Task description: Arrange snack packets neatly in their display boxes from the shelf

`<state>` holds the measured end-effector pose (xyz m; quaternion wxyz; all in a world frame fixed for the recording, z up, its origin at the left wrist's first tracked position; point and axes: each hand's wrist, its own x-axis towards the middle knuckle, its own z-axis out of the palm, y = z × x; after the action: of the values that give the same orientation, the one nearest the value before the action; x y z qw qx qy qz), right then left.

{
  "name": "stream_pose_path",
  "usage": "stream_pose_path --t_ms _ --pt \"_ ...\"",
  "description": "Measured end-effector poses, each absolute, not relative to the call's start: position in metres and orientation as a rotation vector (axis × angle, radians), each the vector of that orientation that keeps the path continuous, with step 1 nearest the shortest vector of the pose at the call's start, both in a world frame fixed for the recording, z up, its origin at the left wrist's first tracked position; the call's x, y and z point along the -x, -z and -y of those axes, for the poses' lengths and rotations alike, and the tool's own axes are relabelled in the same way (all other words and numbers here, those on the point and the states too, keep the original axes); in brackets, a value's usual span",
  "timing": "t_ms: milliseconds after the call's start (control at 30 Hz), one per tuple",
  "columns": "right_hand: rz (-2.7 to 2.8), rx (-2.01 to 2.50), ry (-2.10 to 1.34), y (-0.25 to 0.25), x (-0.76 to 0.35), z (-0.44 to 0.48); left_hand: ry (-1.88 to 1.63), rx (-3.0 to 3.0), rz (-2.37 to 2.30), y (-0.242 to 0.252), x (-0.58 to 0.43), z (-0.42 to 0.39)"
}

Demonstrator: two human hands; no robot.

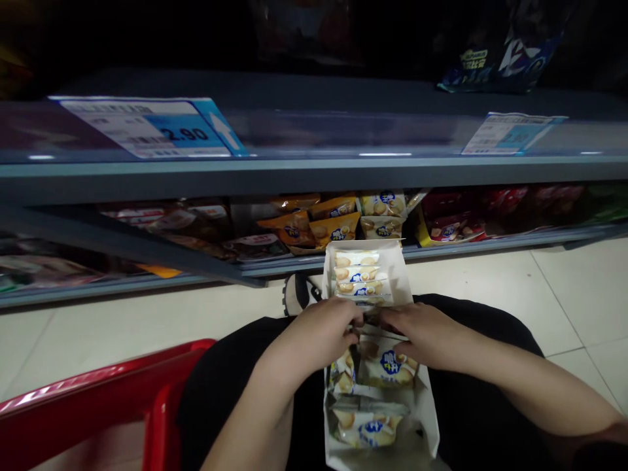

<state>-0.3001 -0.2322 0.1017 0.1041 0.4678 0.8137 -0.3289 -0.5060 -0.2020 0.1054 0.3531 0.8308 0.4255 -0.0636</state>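
A long white open carton (400,275) lies across my lap, holding several cream-yellow snack packets with blue logos. Upright packets (360,275) are lined up at its far end. My left hand (326,333) reaches in from the left, fingers curled by the upper edge of a snack packet (385,363) in the middle. From the other side my right hand (422,333) closes on that packet, its thumb near the logo. Both sets of fingertips are partly hidden inside the carton. Another packet (370,425) lies at the near end, and a tilted one (342,373) leans by the left wall.
A store shelf (314,176) with price tags (167,127) runs across ahead. On the bottom shelf sit orange packets (314,226), matching cream packets (383,216) and red packets (456,226). A red plastic basket or cart (167,412) stands at left. A shoe (297,294) rests on the tiled floor.
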Motion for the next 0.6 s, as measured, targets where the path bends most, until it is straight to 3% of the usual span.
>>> stream_pose_path --t_ms 333,600 --pt "-2.410 -1.483 0.686 -0.097 0.315 0.232 0.152 -2.230 -1.087 -0.102 0.498 0.207" --pt "-2.371 -1.588 0.759 -0.108 0.300 0.226 0.181 -2.303 -1.169 -0.099 0.502 0.203"
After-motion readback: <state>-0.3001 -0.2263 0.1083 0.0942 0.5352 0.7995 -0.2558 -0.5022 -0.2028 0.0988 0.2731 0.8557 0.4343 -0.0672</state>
